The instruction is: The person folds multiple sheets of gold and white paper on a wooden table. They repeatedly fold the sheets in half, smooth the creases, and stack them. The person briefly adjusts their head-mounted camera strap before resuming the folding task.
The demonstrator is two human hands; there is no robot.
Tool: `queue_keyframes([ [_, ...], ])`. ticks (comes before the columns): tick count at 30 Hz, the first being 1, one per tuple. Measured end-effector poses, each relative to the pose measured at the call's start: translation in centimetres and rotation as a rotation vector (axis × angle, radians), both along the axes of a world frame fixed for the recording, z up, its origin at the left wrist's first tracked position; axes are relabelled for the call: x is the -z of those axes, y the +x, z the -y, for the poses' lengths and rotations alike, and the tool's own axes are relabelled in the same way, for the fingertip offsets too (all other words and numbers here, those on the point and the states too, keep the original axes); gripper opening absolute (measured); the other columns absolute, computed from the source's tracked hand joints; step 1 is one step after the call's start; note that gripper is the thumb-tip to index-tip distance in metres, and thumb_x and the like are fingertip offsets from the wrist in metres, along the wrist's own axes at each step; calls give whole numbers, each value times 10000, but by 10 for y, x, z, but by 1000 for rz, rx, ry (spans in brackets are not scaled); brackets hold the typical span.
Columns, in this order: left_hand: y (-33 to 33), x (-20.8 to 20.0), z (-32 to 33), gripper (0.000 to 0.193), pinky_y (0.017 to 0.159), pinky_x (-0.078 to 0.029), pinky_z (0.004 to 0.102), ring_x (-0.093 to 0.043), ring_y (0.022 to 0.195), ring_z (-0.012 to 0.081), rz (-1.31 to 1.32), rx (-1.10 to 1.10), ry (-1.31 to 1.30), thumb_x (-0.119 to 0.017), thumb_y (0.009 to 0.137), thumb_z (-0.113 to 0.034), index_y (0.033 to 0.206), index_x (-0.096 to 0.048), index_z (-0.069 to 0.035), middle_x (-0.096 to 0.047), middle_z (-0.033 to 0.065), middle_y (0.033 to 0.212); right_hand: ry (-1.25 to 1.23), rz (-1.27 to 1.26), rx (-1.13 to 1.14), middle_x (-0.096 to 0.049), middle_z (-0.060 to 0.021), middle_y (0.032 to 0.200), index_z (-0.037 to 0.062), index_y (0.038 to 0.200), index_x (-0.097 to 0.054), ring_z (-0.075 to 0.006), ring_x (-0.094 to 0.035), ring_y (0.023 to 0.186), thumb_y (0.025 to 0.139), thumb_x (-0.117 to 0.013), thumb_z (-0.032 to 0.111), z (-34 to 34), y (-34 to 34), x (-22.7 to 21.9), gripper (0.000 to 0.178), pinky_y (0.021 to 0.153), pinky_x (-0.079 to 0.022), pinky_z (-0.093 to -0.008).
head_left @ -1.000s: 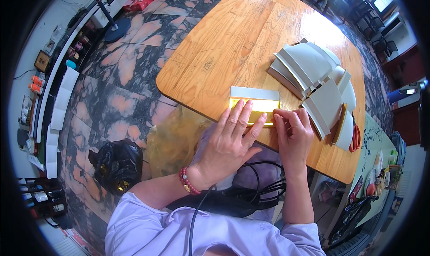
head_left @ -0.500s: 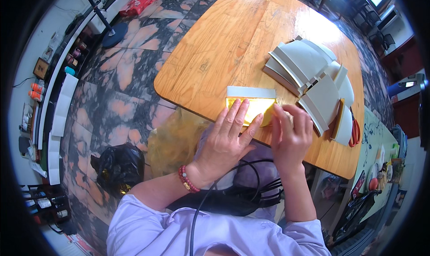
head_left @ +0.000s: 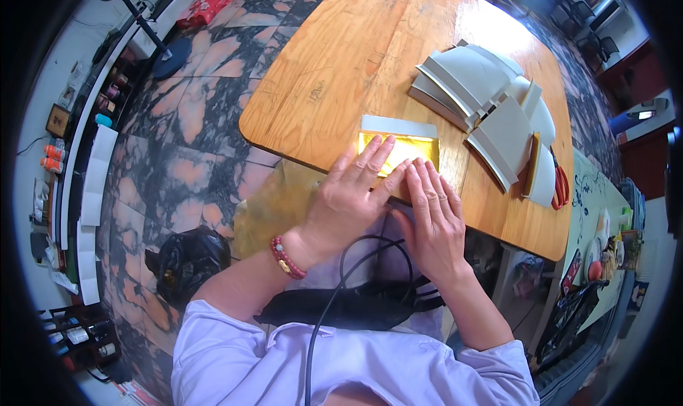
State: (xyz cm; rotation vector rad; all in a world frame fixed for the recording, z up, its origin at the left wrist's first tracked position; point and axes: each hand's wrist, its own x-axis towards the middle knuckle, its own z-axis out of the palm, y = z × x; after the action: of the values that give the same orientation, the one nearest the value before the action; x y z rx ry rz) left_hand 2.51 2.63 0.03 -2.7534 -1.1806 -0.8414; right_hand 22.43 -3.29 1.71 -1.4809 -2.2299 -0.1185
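Observation:
A shiny gold sheet with a pale grey strip along its far side, the gold-faced card piece (head_left: pixel 400 126), lies near the front edge of the wooden table (head_left: pixel 334 79). My left hand (head_left: pixel 356 178) rests on its left part with fingers stretched out flat. On its near right part lies my right hand (head_left: pixel 435 210), fingers extended close together and pointing away from me. The two hands nearly meet over the near edge, which they partly hide. Neither hand grips anything.
To the right, a pile of grey-white card pieces (head_left: pixel 473 82) covers part of the table. Red-handled scissors (head_left: pixel 560 187) lie at its right end. A black plastic bag (head_left: pixel 191 264) is on the floor at left, near crumpled yellowish film (head_left: pixel 277 203). A black cable (head_left: pixel 324 328) crosses my lap.
My right hand, earlier raised with curled fingers at the sheet's right corner, now lies flat on the sheet beside my left hand. The left hand stays spread on it.

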Motion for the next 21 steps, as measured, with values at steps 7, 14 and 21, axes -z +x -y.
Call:
queue_keyframes([
  [7,-42,-11,9,692,1346,-259,567,-419,1620,237,-155,0,19,-801,964,-288,1620,-585,-237,-530,-46,1690,63,153,88,-584,-215,1594,194,1584,-618,-346,-561,1504,981,-781,387,3,-12,-2,653,1264,-359,-523],
  [14,-51,-11,2,619,1343,-257,562,-445,1597,219,-181,-2,106,-788,981,-222,1579,-633,-253,-600,-62,1609,103,163,129,-661,-97,1492,163,1463,-712,-298,-607,1431,988,-782,288,7,18,-7,497,1271,-329,-541],
  [21,-56,-13,3,642,1350,-240,575,-404,1633,233,-165,34,21,-792,971,-167,1584,-623,-259,-558,-72,1674,112,36,152,-680,-70,1452,136,1390,-765,-296,-595,1433,1025,-738,190,8,32,-4,370,1257,-353,-519],
])
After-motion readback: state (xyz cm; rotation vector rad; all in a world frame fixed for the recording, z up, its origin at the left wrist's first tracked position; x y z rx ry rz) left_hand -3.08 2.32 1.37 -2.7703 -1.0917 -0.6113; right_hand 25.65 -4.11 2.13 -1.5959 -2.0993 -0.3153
